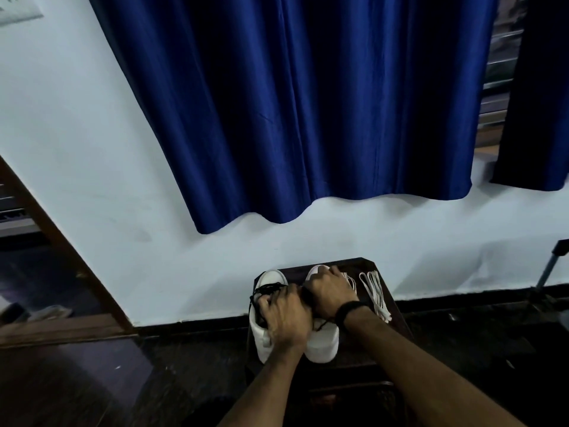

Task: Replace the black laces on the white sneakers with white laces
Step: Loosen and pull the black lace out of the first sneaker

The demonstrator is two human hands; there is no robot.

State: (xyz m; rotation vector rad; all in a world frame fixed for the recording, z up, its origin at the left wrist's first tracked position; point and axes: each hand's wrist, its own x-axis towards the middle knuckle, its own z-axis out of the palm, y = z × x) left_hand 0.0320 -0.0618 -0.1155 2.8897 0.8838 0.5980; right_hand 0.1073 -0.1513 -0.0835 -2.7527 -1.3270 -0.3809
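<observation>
Resting on two white sneakers, two hands beside white laces.

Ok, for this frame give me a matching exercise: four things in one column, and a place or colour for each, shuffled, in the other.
Things:
1. curtain
2. white laces
3. left hand
4. wristband

Descriptions:
A. black, on the right arm
B. dark blue, hanging on the wall
C. lying on the table to the right of the sneakers
D. on the left sneaker, at its black laces

Pairs: 1-B, 2-C, 3-D, 4-A
</observation>
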